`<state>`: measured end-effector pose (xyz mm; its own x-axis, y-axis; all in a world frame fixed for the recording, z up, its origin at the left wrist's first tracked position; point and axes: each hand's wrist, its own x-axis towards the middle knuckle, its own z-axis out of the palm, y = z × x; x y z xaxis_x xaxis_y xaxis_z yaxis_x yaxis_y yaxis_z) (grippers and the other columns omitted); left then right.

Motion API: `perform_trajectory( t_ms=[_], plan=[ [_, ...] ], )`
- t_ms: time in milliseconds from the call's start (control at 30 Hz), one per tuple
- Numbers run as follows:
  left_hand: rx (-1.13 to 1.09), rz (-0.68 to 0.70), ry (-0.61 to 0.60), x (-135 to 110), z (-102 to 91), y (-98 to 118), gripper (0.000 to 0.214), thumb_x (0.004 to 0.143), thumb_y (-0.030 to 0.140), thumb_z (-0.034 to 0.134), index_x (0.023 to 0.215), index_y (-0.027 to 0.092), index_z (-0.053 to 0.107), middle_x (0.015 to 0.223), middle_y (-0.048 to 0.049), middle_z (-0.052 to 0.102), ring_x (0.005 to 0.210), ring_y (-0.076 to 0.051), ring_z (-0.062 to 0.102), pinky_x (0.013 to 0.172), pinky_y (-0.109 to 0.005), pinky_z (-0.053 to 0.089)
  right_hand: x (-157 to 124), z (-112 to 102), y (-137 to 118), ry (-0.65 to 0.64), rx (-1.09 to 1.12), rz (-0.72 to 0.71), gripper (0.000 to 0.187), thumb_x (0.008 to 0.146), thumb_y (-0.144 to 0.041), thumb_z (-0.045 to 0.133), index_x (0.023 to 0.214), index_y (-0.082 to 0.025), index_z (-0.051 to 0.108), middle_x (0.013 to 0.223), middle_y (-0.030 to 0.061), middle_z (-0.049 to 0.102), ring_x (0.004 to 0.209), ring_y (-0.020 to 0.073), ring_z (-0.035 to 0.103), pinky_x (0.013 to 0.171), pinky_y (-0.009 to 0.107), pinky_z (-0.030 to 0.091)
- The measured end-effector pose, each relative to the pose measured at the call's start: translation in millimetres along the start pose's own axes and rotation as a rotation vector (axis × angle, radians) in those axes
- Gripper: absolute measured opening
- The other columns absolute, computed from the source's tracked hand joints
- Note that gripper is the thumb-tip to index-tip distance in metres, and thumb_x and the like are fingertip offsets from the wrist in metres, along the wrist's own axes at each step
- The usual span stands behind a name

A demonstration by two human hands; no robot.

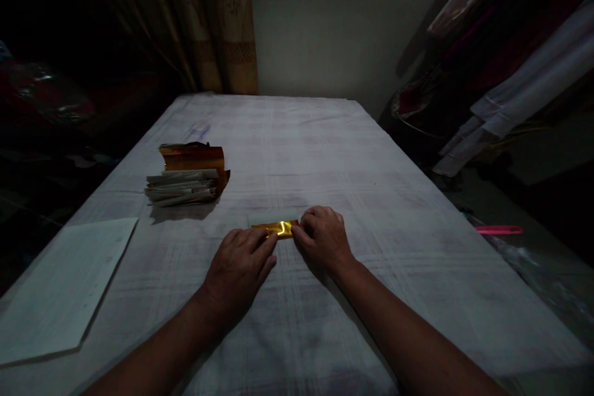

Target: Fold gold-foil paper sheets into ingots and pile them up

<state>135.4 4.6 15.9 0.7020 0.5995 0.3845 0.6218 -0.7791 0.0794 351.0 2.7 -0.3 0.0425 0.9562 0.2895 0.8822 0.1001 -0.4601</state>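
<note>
A narrow folded strip of shiny gold foil paper (282,228) lies on the cloth-covered table in front of me. My left hand (244,263) presses its fingers on the strip's left end. At the right end, the closed fingers and thumb of my right hand (325,235) hold the strip. The undersides of both hands' fingertips are hidden. Farther off to the left sits a stack of gold and grey-white paper sheets (188,185), with one curved gold sheet (195,158) standing up behind it.
A pale flat sheet or board (69,284) lies at the table's left edge. The white checked tablecloth (297,154) reaches a wall at the back. A patterned curtain (223,25) hangs back left, and clothes (524,93) hang at right above a pink handle (499,230).
</note>
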Motion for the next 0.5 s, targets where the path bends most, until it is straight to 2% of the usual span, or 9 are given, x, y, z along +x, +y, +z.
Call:
perform_trajectory(
  t_ms=[267,500],
  plan=[
    [0.006,0.006,-0.005,0.9,-0.7,-0.5,0.028,0.099,0.021,0.053,0.124,0.014,0.064,0.116,-0.0121,0.07,0.105,-0.028,0.063,0.091,-0.047,0.049,0.3,0.8,0.9,-0.012,-0.018,0.007,0.018,0.085,-0.025,0.069,0.068,-0.02,0.064,0.088,0.0032,0.067,0.091,0.0218,0.056,0.083,0.036,0.033],
    [0.008,-0.015,-0.042,0.6,0.9,-0.4,0.029,0.1,0.024,0.051,0.126,0.019,0.064,0.119,-0.0107,0.07,0.107,-0.028,0.062,0.092,-0.047,0.047,0.7,2.6,1.6,-0.003,-0.019,0.002,0.02,0.086,-0.028,0.067,0.068,-0.021,0.063,0.086,0.0035,0.067,0.089,0.0225,0.057,0.082,0.036,0.035]
  ],
)
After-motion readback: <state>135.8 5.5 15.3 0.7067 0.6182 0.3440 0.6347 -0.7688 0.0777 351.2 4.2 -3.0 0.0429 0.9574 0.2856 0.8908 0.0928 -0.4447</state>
